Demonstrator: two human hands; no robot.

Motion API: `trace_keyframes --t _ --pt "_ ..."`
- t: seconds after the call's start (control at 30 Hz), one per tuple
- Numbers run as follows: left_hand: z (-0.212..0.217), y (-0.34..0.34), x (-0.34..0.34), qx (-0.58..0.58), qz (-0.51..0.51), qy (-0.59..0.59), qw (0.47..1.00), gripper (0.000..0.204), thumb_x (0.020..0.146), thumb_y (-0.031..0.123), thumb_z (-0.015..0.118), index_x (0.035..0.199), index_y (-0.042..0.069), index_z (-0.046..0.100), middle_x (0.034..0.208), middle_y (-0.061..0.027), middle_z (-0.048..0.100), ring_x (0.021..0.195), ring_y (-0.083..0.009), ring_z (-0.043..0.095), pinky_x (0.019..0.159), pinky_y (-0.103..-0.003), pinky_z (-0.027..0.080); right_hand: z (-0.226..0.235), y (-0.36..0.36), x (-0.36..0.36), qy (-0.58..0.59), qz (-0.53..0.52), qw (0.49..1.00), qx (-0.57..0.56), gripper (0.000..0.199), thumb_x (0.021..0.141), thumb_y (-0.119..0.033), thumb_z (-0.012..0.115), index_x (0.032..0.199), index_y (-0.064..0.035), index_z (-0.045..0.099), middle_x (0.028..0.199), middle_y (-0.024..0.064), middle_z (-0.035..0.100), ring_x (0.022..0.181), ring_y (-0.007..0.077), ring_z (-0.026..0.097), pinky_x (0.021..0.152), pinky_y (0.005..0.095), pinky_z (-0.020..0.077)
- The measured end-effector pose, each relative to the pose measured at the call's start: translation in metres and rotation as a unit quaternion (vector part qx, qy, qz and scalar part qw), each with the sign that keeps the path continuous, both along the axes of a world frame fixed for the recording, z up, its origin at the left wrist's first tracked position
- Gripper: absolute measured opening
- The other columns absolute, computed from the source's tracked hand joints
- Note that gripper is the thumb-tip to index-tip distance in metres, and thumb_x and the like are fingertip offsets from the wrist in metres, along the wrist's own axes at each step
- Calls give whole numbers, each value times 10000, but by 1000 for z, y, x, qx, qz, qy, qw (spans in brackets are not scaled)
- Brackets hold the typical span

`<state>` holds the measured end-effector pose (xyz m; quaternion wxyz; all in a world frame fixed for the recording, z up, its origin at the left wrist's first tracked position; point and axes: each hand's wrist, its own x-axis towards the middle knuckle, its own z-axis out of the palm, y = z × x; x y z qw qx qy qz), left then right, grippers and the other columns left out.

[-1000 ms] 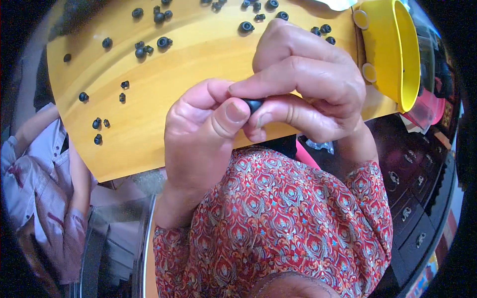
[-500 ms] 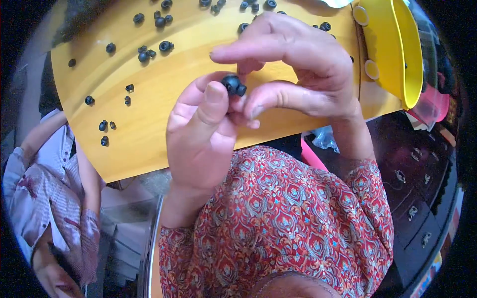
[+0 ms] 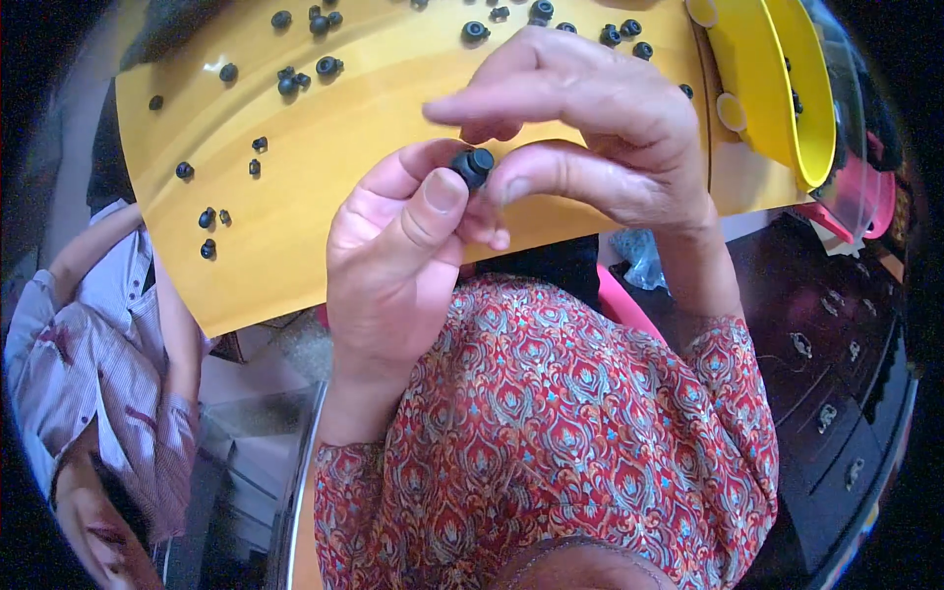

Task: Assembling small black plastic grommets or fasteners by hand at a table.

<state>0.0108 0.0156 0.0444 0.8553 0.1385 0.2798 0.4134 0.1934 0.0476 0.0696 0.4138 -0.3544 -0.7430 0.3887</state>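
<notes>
Over the near edge of the yellow table [image 3: 285, 275], my left hand [image 3: 393, 256] pinches a small round black cord lock [image 3: 474, 169] between thumb and fingertips. The flat round end of its button faces up and to the right. My right hand [image 3: 619, 128] hovers just beside it, thumb and forefinger spread wide, with the thumb tip close to the cord lock. Nothing shows between the right fingers; some of them are partly hidden behind the hand. Several loose black cord lock pieces [image 3: 287, 83] lie scattered on the table, some ball-shaped, some smaller.
A yellow bin [image 3: 752, 88] with a few black pieces inside stands at the table's right end. Beyond it are a clear plastic container and a pink object [image 3: 881, 202]. Another person [image 3: 118, 364] in a striped shirt is at the left. Dark drawers [image 3: 787, 393] are at the lower right.
The cord lock has turned in my left fingers, so its button end now points up instead of down to the right. The table has shifted slightly upward in view.
</notes>
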Motion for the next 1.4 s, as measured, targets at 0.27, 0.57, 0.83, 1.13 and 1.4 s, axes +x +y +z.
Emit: trace_keyframes --t 0.27,0.57,0.83,1.13,1.4 --pt "11 -15 0 2 12 -27 1000 256 890 143 594 1074 -27 538 831 -83 606 713 -140 581 701 -273 489 3 -13 6 4 6 998 66 281 705 -57 729 969 24 674 793 96 611 726 186 593 617 269 463" --pt "24 -27 -1 104 50 136 984 230 869 95 619 1050 -28 548 860 -57 615 739 -105 584 708 -225 478 15 -25 1 -32 -9 990 134 258 652 -40 753 896 5 683 738 72 592 663 182 569 565 269 437" --pt "15 -30 4 256 90 287 919 162 827 -10 617 973 -33 549 911 -62 550 795 -97 520 734 -205 432 9 -33 -5 -13 -32 989 146 232 647 52 721 866 34 646 716 101 584 628 204 567 546 286 441" --pt "6 -24 4 408 154 344 832 191 789 -49 629 961 -42 547 892 -97 547 759 -139 511 710 -240 432 8 -33 -4 -25 -41 995 91 200 690 10 714 871 43 634 746 114 606 659 216 583 587 291 454" --pt "4 -21 3 431 156 365 810 190 790 -50 624 964 -45 549 882 -98 550 755 -143 519 697 -245 441 4 -32 -3 -68 -24 994 77 161 770 -111 683 829 17 607 731 110 581 667 234 574 596 303 443"
